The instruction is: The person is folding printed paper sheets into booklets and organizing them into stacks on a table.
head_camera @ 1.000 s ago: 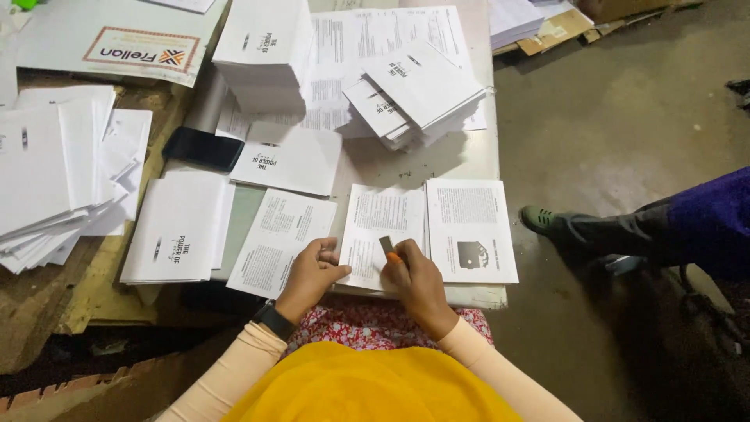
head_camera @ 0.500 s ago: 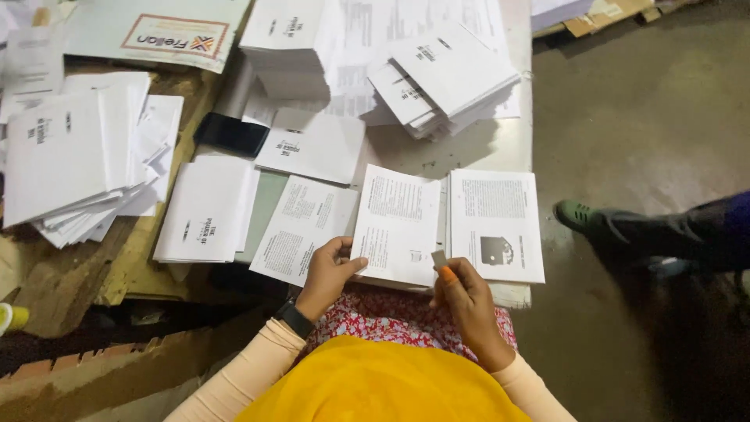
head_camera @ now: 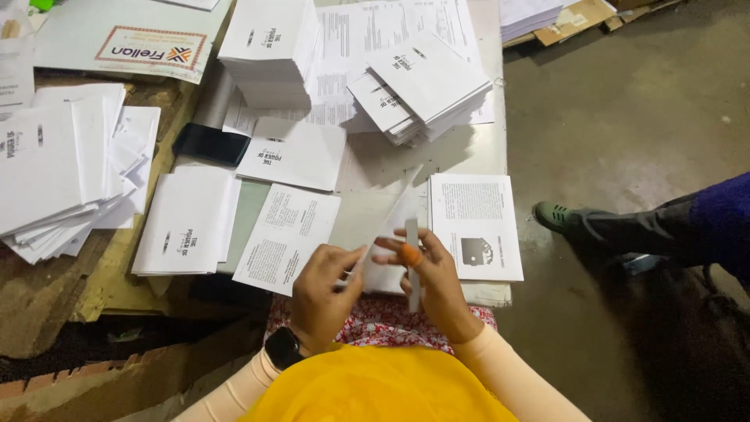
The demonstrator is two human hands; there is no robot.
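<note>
Grey table [head_camera: 484, 148] w/ booklet stacks [head_camera: 422, 86], concrete floor [head_camera: 625, 117] beside.

Both forearms, in pale peach sleeves, reached forward from the near edge and angled inward, so the hands met near the middle. The left hand [head_camera: 322, 291] was cupped palm down with its fingers curled and pinched, a dark watch strapped on its wrist. The right hand [head_camera: 428, 275] sat just right of it, fingers spread toward the left, an orange cap on one fingertip.
</note>
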